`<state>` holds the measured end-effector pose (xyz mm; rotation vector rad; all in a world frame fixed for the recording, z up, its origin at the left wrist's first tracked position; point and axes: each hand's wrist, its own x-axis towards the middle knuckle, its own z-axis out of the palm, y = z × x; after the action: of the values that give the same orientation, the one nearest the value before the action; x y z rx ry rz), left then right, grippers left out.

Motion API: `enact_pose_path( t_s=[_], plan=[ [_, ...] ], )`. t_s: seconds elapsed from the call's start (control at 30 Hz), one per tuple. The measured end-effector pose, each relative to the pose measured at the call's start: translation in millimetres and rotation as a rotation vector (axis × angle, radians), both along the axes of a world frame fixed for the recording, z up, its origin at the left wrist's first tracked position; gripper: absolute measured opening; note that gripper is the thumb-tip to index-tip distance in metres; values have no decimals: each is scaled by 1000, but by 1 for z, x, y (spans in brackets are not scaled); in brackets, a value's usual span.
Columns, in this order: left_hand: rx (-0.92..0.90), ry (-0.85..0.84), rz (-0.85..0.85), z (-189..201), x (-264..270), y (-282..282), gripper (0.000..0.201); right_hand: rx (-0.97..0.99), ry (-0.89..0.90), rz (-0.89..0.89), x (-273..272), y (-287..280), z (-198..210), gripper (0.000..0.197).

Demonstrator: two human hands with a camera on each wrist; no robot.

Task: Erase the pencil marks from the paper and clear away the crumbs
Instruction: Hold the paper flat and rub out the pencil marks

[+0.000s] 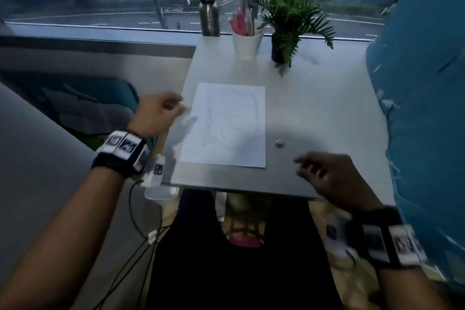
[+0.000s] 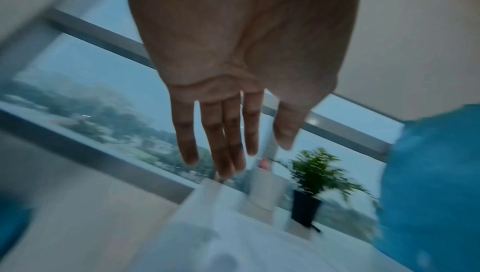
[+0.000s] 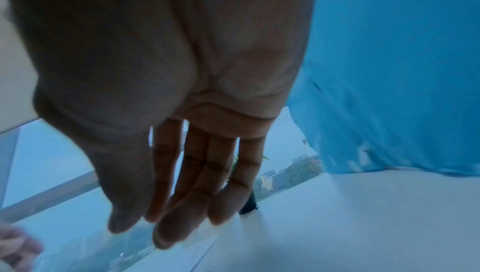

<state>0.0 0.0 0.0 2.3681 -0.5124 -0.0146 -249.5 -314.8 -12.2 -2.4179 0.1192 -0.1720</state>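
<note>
head view alone shows the pencil-marked white paper sheet (image 1: 224,126) and small grey eraser (image 1: 279,143) on the pale counter (image 1: 327,108); wrist views show left hand (image 2: 233,71) and right hand (image 3: 182,91) empty, fingers straight.

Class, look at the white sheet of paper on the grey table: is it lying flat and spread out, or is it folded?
Flat and spread: the white sheet of paper shows four straight edges, with no visible crease.

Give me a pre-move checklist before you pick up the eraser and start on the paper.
1. White sheet of paper lies flat on the grey table: ok.
2. Pencil marks present on it: ok.
3. Small round grey eraser lies right of the sheet, unobstructed: ok.
4. Right hand empty, near the eraser: ok.
5. Left hand steadying the sheet: not ok, beside its left edge.
6. Crumbs on sheet: cannot tell.
</note>
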Motion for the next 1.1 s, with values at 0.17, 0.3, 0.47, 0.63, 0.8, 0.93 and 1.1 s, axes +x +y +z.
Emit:
enact_pose_path(
  t_s=[0.17, 0.3, 0.47, 0.63, 0.8, 0.93, 1.1],
  plan=[
    [454, 89, -492, -17, -6, -90, 55, -179, 46, -54, 79, -11, -11, 10],
    [593, 116, -590, -42, -16, -120, 83, -281, 198, -74, 105, -20, -31, 14],
    [691, 152, -570, -54, -23, -132, 107, -304, 285, -72, 115, -19, -40, 21],
    [690, 132, -535, -63, -22, -129, 112, -280, 275, 11, 116, -9, -37, 4],
    [685, 138, -525, -62, -24, -128, 111, -143, 178, 104, 127, 11, -30, 13],
    [671, 149, -538, -60, -24, -126, 114, -224, 177, 131, 144, 21, -30, 14],
    [671, 161, -554, -60, -22, -126, 118, -189, 232, 208, 146, 26, -34, 10]
  ],
)
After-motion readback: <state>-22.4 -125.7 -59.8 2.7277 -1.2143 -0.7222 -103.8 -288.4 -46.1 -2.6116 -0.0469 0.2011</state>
